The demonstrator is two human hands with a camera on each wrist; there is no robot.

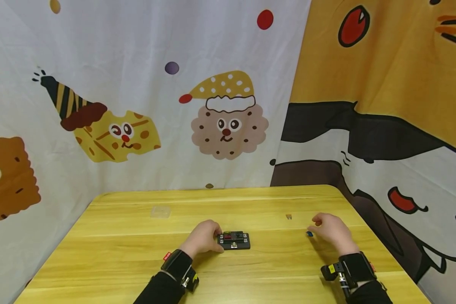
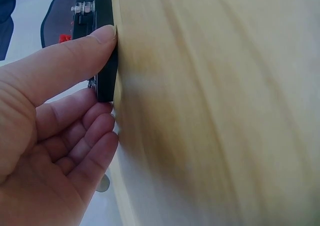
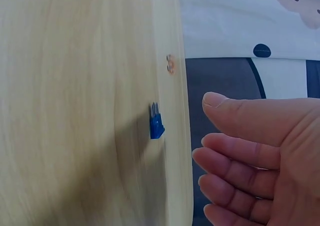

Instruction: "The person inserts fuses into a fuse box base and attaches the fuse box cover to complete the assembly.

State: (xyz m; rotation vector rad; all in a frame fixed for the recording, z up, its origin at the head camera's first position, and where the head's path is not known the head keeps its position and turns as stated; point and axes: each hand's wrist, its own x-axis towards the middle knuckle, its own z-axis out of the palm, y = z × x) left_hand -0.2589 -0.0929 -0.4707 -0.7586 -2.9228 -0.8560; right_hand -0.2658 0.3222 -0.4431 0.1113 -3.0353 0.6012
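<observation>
A black electrical base (image 1: 233,240) with metal screw terminals and a red part lies on the table. My left hand (image 1: 203,238) pinches its left end; in the left wrist view the thumb (image 2: 82,55) presses one long side and the other fingers curl at the end and beneath. A small blue component (image 3: 156,127) with three metal pins, like a trimmer potentiometer, lies on the wood. Beside it my right hand (image 1: 332,231) hovers with fingers loosely bent, holding nothing. In the right wrist view a gap separates the fingers from the blue component.
Two small copper-coloured clips (image 1: 289,216) lie farther back, left of the right hand. A clear plastic piece (image 1: 161,212) lies at the back left of the wooden table (image 1: 273,270). Behind the table hangs a printed cloth (image 1: 137,50).
</observation>
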